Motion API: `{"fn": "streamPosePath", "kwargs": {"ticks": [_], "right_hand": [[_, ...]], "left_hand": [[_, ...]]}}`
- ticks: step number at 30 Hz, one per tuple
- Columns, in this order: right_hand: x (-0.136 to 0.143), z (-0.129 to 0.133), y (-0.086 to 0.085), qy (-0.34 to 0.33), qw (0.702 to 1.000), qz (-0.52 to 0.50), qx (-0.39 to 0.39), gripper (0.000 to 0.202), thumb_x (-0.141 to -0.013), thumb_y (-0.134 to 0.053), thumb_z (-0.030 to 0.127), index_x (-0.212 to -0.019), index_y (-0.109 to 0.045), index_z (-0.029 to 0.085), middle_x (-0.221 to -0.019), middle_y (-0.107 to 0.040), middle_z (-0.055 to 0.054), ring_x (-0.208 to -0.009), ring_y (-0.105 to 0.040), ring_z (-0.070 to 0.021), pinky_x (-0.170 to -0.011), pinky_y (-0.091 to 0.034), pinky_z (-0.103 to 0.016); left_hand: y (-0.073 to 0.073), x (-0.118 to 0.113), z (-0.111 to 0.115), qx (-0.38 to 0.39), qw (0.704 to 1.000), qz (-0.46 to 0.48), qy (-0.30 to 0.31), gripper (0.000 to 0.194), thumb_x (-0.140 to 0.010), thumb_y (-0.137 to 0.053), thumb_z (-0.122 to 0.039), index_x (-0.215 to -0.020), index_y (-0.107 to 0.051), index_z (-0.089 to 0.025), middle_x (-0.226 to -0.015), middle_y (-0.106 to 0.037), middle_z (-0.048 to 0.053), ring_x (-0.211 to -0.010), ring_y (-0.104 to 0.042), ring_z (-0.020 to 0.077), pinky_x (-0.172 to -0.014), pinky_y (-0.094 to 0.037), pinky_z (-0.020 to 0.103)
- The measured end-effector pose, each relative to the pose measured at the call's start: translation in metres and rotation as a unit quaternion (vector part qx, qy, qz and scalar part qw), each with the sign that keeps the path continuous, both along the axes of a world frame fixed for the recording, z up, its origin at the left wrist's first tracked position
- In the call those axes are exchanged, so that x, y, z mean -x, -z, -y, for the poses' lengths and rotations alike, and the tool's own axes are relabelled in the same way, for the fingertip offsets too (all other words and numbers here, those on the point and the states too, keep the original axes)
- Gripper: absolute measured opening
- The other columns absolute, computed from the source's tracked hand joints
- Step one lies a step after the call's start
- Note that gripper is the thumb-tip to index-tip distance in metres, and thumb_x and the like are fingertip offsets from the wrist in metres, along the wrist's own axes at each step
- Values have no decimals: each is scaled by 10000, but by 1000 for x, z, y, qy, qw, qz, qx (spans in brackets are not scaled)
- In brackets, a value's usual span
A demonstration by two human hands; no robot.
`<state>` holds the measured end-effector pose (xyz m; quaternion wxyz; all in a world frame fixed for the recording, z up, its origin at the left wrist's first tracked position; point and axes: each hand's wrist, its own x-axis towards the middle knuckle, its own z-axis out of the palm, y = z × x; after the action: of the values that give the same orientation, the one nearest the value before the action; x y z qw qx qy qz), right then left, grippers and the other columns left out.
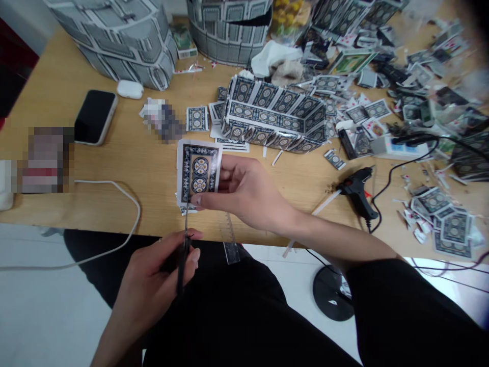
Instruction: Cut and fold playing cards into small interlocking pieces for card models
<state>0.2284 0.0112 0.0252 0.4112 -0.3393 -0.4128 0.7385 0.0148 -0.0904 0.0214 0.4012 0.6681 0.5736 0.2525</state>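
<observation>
My right hand pinches a playing card, its dark patterned back with a white border facing up. Below it, my left hand is closed on scissors, whose blades point up to the card's lower edge near my right thumb. Whether the blades are cutting into the card I cannot tell. Behind the card, on the table, stands an open box made of playing cards. Single cards lie at its left. A clear ruler sticks out over the table's front edge below my right hand.
A black glue gun with a cord lies right of my right forearm. Card piles and scraps cover the right side. Large card-built containers stand at the back. A phone, white earbud case and white cable lie left.
</observation>
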Motion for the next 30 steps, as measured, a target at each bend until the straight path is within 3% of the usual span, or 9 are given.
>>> {"fn": "streamPosePath", "kwargs": {"ticks": [6, 22, 25, 30], "right_hand": [[0, 0, 0, 0, 1000, 7, -2, 373, -687, -989, 271, -949, -734, 194, -946, -805, -1, -840, -757, -172, -842, -661, -342], [-1, 0, -3, -1, 1000, 16, 5, 325, -695, -970, 190, -910, -727, 202, -928, -804, 3, -829, -756, -170, -835, -654, -334], [-2, 0, -2, 0, 1000, 11, -2, 295, -718, -942, 156, -918, -729, 194, -924, -799, 3, -821, -755, -162, -829, -649, -327], [-2, 0, -2, -1, 1000, 20, 4, 309, -711, -965, 207, -927, -743, 197, -926, -803, 0, -839, -763, -175, -840, -661, -344]], "left_hand": [[1, -1, 1, -10, 1000, 3, -9, 185, -949, -730, -302, -1116, -794, -255, -665, -736, -64, -531, -666, 99, -598, -543, 172], [-3, -3, 2, 8, 1000, -7, -15, 183, -945, -722, -346, -1077, -800, -247, -640, -712, -52, -515, -643, 106, -573, -520, 186], [-4, -6, 3, 28, 999, -12, -38, 197, -956, -702, -374, -1060, -801, -240, -633, -698, -49, -514, -628, 105, -582, -521, 190], [-1, -7, 2, 23, 999, -10, -40, 210, -927, -717, -393, -1039, -810, -242, -601, -687, -45, -477, -595, 115, -591, -546, 212]]}}
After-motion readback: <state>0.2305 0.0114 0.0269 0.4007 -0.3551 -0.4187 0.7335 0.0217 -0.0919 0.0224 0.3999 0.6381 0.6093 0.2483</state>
